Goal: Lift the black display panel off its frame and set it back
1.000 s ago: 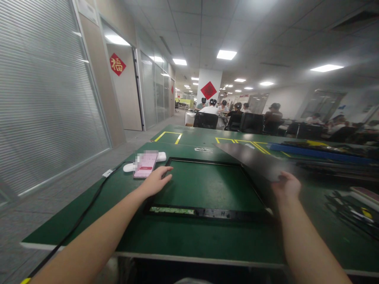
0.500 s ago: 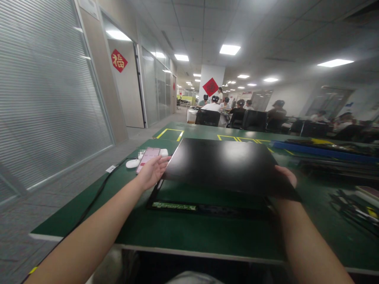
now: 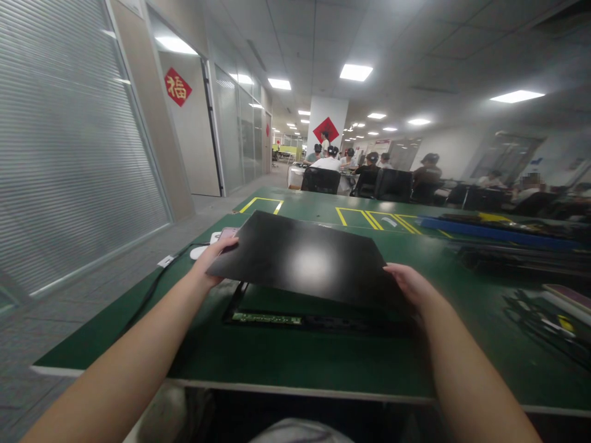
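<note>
A thin black glossy panel, which looks like a display screen, is held up between my hands above the green table. At its left edge my left hand is closed, gripping the side. My right hand pinches the right edge, with the fingers underneath hidden. Below the panel lies a black frame with a strip of green circuit board along its near side. The panel hides the far part of that frame.
Partly behind my left hand are a phone and a white object. A black cable runs along the left edge. To the right lie a blue tray, dark panels and tangled cables. Several people sit beyond the table.
The panel has shifted left and tilted, its right side lower. My left hand, open beside the panel before, has closed on its edge. My right hand has moved left with it.
</note>
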Available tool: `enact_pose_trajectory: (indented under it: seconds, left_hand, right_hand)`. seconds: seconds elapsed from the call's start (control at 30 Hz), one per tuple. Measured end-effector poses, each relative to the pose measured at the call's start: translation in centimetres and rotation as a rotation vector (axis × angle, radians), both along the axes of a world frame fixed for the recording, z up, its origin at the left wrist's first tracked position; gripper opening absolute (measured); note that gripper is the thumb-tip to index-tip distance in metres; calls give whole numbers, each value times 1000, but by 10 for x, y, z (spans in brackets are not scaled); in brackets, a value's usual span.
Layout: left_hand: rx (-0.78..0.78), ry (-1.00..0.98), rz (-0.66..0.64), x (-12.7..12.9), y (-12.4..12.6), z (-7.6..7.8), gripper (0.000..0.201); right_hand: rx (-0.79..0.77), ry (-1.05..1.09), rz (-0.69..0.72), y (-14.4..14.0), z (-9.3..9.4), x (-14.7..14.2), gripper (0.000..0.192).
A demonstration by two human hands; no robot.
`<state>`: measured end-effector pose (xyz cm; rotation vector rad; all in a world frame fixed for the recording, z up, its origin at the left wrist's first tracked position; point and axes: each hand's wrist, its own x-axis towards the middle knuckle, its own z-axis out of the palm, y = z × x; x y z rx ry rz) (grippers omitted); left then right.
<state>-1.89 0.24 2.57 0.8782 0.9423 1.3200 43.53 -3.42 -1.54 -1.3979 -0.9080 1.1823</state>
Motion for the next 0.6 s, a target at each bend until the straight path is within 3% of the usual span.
enact_pose_trajectory:
  seconds: [0.07, 0.17, 0.37, 0.6]
  left_hand:
    - [91, 7, -17, -1, 2, -1, 35]
    - [169, 76, -23, -1, 4, -5, 43]
    - [120, 174, 31, 6, 0, -10, 37]
    - [74, 162, -4, 10, -1, -16, 32]
  right_hand:
    - [-85, 33, 40, 2, -1, 0, 5]
    - [-106, 30, -16, 5, 0, 2, 8]
    - [-57, -103, -245, 4, 3, 4, 24]
    - [-11, -227, -311, 4, 0, 6, 25]
